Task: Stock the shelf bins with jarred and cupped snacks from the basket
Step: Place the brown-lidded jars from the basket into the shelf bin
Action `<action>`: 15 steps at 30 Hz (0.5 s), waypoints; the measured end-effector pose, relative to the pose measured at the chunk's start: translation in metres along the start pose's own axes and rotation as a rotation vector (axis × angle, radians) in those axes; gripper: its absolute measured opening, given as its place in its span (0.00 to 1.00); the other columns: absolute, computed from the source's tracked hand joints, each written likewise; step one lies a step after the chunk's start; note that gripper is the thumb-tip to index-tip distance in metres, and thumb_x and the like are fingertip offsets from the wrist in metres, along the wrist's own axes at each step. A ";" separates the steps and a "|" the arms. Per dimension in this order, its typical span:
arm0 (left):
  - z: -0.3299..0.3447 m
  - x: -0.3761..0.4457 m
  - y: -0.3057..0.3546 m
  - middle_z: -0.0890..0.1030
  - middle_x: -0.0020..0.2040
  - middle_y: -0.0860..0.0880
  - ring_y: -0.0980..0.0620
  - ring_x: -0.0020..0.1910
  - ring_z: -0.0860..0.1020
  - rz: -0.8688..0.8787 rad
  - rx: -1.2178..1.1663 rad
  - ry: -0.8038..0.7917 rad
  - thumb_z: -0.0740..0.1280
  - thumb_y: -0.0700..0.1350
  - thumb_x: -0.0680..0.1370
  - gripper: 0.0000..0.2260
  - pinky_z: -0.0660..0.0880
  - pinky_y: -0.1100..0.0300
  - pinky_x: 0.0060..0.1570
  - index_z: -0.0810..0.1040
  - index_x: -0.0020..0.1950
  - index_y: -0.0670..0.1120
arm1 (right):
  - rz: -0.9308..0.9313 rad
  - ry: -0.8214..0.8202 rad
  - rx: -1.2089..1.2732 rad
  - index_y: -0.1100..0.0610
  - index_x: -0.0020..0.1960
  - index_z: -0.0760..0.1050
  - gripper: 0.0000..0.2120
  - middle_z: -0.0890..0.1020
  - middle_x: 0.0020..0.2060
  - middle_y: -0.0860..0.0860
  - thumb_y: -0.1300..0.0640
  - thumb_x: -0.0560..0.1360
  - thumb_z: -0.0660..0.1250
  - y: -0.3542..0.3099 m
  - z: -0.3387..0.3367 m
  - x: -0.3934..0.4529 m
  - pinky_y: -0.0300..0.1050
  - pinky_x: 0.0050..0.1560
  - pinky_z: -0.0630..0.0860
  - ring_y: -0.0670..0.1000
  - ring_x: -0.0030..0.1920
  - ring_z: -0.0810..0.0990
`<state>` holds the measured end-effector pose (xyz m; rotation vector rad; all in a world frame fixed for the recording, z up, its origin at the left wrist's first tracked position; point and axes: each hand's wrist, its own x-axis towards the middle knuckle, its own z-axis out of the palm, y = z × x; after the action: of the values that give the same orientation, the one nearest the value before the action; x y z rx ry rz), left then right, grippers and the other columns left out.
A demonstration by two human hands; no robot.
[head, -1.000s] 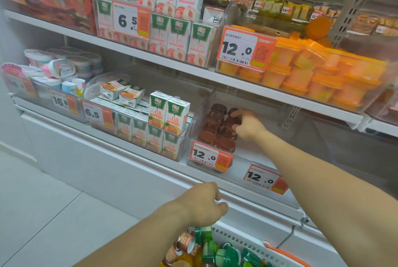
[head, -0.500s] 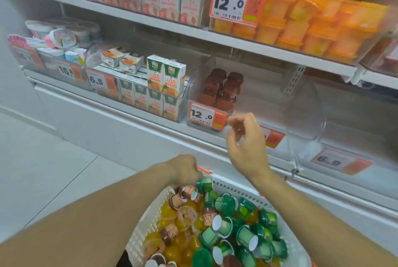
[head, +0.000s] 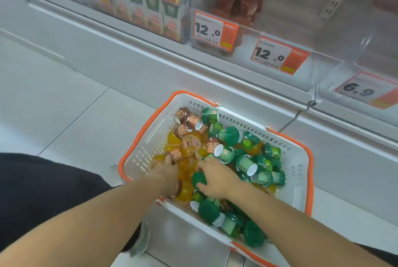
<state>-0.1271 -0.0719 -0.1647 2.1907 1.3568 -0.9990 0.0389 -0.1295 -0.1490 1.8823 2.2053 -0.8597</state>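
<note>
White shop flooring is carrying the basket (head: 298, 172) below the shelf bin (head: 280, 36). Both hands are digging in: left hand (head: 165, 172) fingers curling onto a brown cup (head: 175, 155), right hand (head: 215, 178) pinching a green jar (head: 199, 179). These are looking light, stiff and slick, so gripping around the lid rim is seeming best.

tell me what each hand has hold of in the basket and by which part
The left hand pinches a brown-lidded cup at its lid end. The right hand lies over green-lidded cups; no closed grip shows.
</note>
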 end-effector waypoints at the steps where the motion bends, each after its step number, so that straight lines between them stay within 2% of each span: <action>1: 0.005 0.002 0.001 0.52 0.78 0.39 0.33 0.72 0.63 0.014 0.019 0.005 0.68 0.49 0.77 0.29 0.68 0.42 0.70 0.64 0.76 0.47 | -0.007 0.004 -0.013 0.55 0.63 0.72 0.21 0.74 0.58 0.53 0.48 0.74 0.69 -0.001 0.002 0.003 0.52 0.61 0.74 0.55 0.60 0.73; 4: 0.014 0.003 -0.001 0.68 0.69 0.43 0.40 0.67 0.69 0.083 0.061 0.018 0.70 0.52 0.75 0.25 0.67 0.43 0.70 0.71 0.71 0.49 | -0.036 -0.004 -0.083 0.54 0.64 0.73 0.24 0.73 0.60 0.53 0.45 0.73 0.70 -0.007 0.007 0.014 0.52 0.62 0.72 0.55 0.62 0.70; 7: 0.008 0.008 -0.013 0.80 0.55 0.48 0.47 0.53 0.78 0.129 -0.035 0.027 0.74 0.53 0.71 0.20 0.77 0.54 0.57 0.78 0.61 0.49 | -0.059 -0.063 -0.153 0.54 0.64 0.73 0.24 0.74 0.60 0.54 0.45 0.72 0.72 -0.016 0.010 0.028 0.53 0.62 0.70 0.55 0.64 0.68; 9: -0.005 0.007 -0.025 0.81 0.55 0.48 0.47 0.52 0.79 0.129 -0.123 0.006 0.76 0.52 0.70 0.21 0.77 0.59 0.50 0.78 0.60 0.48 | -0.065 -0.101 -0.190 0.55 0.58 0.73 0.20 0.76 0.58 0.55 0.46 0.72 0.72 -0.023 0.011 0.038 0.54 0.64 0.69 0.56 0.62 0.70; 11: -0.026 0.001 -0.042 0.80 0.55 0.48 0.47 0.54 0.78 0.110 -0.195 -0.004 0.76 0.53 0.71 0.23 0.74 0.60 0.49 0.77 0.62 0.47 | -0.057 -0.118 -0.193 0.54 0.49 0.71 0.15 0.78 0.53 0.55 0.47 0.72 0.72 -0.030 0.014 0.049 0.55 0.63 0.69 0.57 0.58 0.73; 12: -0.037 -0.004 -0.052 0.80 0.55 0.48 0.47 0.53 0.78 0.096 -0.233 0.005 0.76 0.54 0.71 0.24 0.74 0.59 0.49 0.78 0.62 0.46 | -0.051 -0.124 -0.163 0.54 0.47 0.71 0.14 0.79 0.50 0.55 0.48 0.72 0.72 -0.034 0.016 0.055 0.55 0.60 0.72 0.58 0.56 0.76; 14: -0.052 -0.010 -0.072 0.80 0.56 0.47 0.47 0.53 0.79 0.053 -0.350 0.042 0.76 0.56 0.71 0.25 0.77 0.58 0.50 0.77 0.63 0.44 | -0.034 -0.152 -0.045 0.55 0.50 0.73 0.14 0.81 0.49 0.55 0.47 0.72 0.72 -0.041 0.025 0.065 0.52 0.50 0.77 0.58 0.52 0.79; 15: -0.056 -0.011 -0.080 0.80 0.58 0.46 0.46 0.54 0.79 0.040 -0.420 0.058 0.75 0.56 0.72 0.26 0.79 0.57 0.51 0.76 0.65 0.44 | -0.018 -0.182 0.020 0.55 0.55 0.73 0.17 0.81 0.51 0.55 0.46 0.72 0.72 -0.046 0.030 0.070 0.51 0.49 0.79 0.58 0.51 0.80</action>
<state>-0.1806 -0.0063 -0.1146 1.9310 1.3934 -0.5740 -0.0278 -0.0858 -0.1892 1.7190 2.1163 -1.0159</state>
